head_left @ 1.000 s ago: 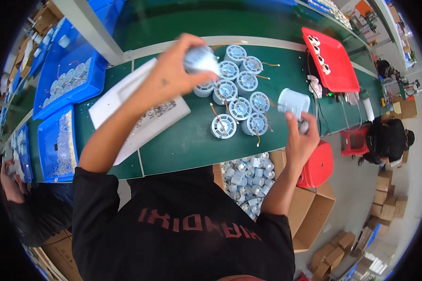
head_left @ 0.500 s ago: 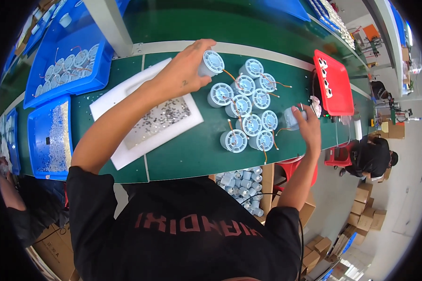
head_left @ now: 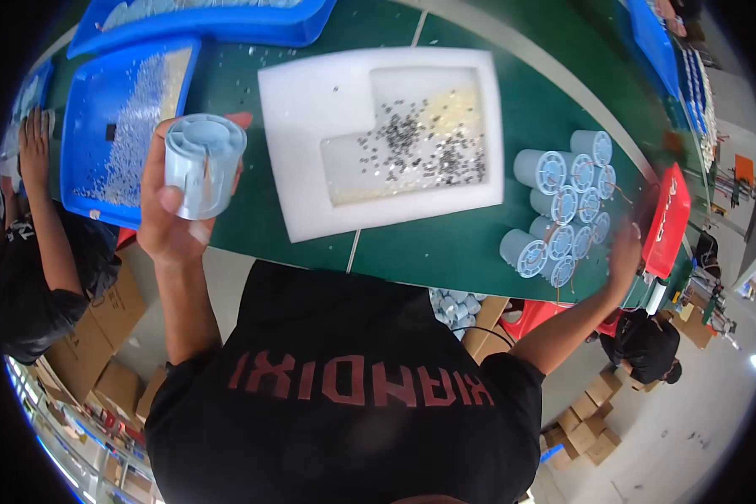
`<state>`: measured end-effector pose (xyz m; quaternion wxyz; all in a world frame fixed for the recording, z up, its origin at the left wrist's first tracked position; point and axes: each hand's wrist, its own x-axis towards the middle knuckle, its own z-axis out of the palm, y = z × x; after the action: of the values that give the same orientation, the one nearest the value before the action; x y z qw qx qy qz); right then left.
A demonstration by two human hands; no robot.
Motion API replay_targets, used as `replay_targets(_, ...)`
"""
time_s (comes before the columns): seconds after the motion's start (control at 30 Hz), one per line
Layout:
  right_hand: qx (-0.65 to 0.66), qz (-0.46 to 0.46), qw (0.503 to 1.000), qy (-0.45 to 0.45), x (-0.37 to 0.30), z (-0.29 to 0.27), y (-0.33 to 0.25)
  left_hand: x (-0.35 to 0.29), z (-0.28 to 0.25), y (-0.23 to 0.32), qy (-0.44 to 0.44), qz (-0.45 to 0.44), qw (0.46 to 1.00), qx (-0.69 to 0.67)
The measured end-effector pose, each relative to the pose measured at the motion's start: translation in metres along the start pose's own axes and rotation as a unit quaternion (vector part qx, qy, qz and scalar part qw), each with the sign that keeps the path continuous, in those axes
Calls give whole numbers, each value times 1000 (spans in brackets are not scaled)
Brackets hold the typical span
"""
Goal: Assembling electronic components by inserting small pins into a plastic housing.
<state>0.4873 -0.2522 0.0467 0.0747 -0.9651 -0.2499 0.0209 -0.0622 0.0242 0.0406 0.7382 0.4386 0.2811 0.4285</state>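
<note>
My left hand (head_left: 164, 220) is wrapped round a light blue plastic cylindrical housing (head_left: 206, 181). Its ribbed round end faces up, and a thin brownish wire shows against its side. This housing is held in front of the blue tray, left of the white foam block. Over on the right, my right hand (head_left: 623, 259) is smeared by motion between a cluster of similar housings (head_left: 539, 172) and the red tray (head_left: 669, 223). Whether its fingers hold anything is not clear. Several clustered housings lie on the green table with thin wires coming from them.
A white foam block (head_left: 290, 168) has a recess with small dark and pale pieces. The blue tray (head_left: 80, 151) holds many tiny whitish parts; another blue bin (head_left: 227, 27) stands behind it. A co-worker's hand (head_left: 35, 147) is at far left. Cardboard boxes (head_left: 592, 412) stand on the floor.
The view has swung left. My left hand has carried a housing from beside the cluster to the left, past the foam block. My right hand has left the spot where it gripped another housing.
</note>
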Motion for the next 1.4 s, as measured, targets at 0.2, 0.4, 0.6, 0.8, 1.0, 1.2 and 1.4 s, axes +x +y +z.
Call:
replay_targets(0.2,436,-176,880,63,-89,-49,-112,-9,-15,-21,27,-84,970,-228)
replay_targets(0.4,720,-249,605,-230,-158,15,-233,-5,-27,-62,-15,-58,934,-353)
replay_targets(0.6,733,-157,636,-184,-188,64,-270,0,11,-50,30,-93,984,-148)
replay_targets(0.8,477,-300,819,-109,-192,74,-275,0,14,-65,66,-13,997,-40)
replay_targets(1.0,429,-278,852,-116,-193,73,-283,1,6,-61,78,-75,994,5)
replay_targets(1.2,413,-257,867,-111,-196,71,-285,0,-1,-65,68,-74,995,16)
replay_targets(1.4,383,-283,874,-97,-195,69,-290,4,7,-63,40,-34,995,-83)
